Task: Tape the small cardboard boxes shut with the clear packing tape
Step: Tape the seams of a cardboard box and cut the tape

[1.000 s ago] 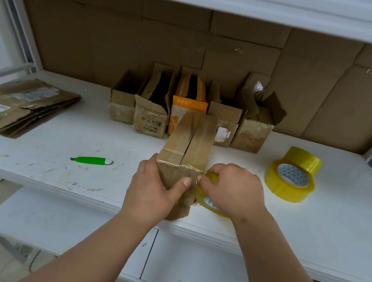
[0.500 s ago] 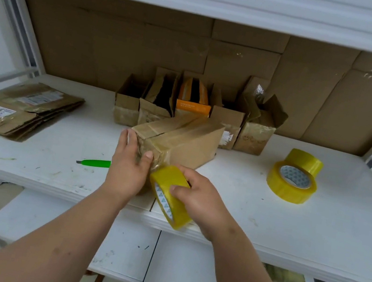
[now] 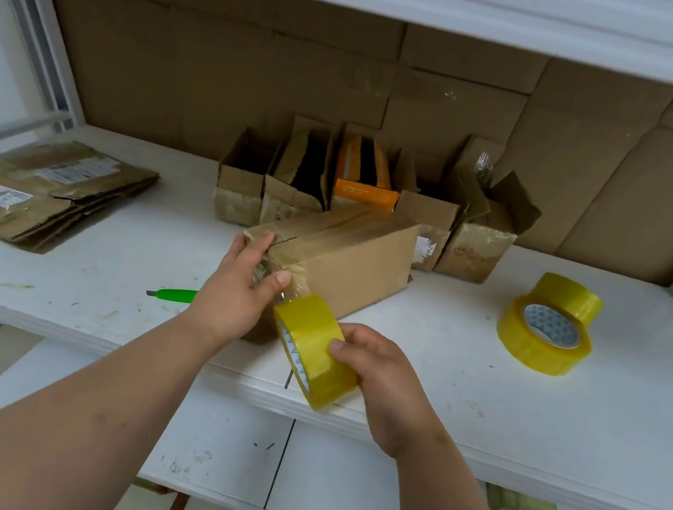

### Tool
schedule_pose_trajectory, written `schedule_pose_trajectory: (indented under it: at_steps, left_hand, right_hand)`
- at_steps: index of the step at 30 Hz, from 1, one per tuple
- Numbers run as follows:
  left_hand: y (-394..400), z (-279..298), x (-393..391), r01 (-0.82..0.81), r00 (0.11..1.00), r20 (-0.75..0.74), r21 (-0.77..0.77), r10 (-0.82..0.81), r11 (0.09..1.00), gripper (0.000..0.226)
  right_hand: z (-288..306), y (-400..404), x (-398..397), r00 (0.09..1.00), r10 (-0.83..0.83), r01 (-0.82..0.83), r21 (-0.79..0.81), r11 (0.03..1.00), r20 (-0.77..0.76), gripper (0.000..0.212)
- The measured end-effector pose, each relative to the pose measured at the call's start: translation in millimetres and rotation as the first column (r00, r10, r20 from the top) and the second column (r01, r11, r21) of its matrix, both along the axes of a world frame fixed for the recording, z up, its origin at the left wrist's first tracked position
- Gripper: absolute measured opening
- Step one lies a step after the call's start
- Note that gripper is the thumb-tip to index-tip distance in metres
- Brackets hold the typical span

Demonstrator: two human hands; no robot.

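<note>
One closed cardboard box (image 3: 343, 256) lies on its side on the white worktop (image 3: 459, 391), its long axis running away and to the right from the left hand (image 3: 237, 291). That hand presses the near end of the box: four fingers (image 3: 254, 243) lie straight up the end face to its top edge, and the thumb (image 3: 279, 278) rests on the corner where crinkled clear tape wraps round. The top seam of the box shows a glossy strip of tape along its length.

The right hand (image 3: 376, 377) grips one roll of yellowish clear tape (image 3: 312, 346), fingers curled over its outer band and the roll held on edge, tilted, just below and right of the left thumb. A short stretch of tape appears to run from the roll up to the box corner, though the film is hard to make out.

Beyond the left fingers, at the back of the worktop, stands a row of five small open boxes (image 3: 475, 251): four plain brown ones and one orange box (image 3: 364, 184) in the middle, flaps up. The closed box's far end is just in front of them.

Well to the right of the right hand sit two more tape rolls (image 3: 546, 334), one lying flat and the other leaning on it behind. Just left of the left wrist lies one green utility knife (image 3: 174, 294). Far to the left is one stack of flattened cardboard (image 3: 38, 191) with white labels. Brown cardboard sheets (image 3: 440, 103) line the back wall.
</note>
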State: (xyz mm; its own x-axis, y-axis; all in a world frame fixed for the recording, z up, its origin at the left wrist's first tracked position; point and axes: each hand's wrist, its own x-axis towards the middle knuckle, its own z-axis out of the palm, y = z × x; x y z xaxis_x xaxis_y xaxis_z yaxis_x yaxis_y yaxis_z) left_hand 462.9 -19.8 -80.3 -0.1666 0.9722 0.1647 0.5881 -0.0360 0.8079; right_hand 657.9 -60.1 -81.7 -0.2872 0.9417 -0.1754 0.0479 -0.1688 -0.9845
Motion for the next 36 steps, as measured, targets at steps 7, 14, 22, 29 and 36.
schedule_pose_trajectory:
  at_steps: [7,14,22,29,36]
  left_hand:
    - [16,-1,-9,0.029,0.998,0.058,-0.013,-0.028,0.999,0.060]
    - [17,-8,-28,-0.069,0.799,0.576,-0.200,0.174,0.977,0.074]
    - [5,-46,-62,-0.334,0.825,-0.539,-0.226,0.168,0.915,0.046]
    - [7,-50,-68,-0.347,0.643,-0.763,-0.213,0.066,0.914,0.048]
    - [4,-36,-73,-0.400,0.768,-0.562,-0.045,0.308,0.915,0.032]
  right_hand:
    - [-10,0,-15,1.000,0.016,-0.016,0.027,1.000,-0.001,0.031]
    - [-10,8,-24,0.997,-0.068,0.065,0.063,0.996,0.046,0.020]
    - [-1,23,-22,0.997,-0.069,0.068,0.037,0.997,0.025,0.018]
    - [0,34,-20,0.999,-0.011,0.014,0.053,0.998,-0.053,0.030]
    - [-2,35,-15,0.999,0.025,-0.021,0.094,0.995,-0.037,0.040]
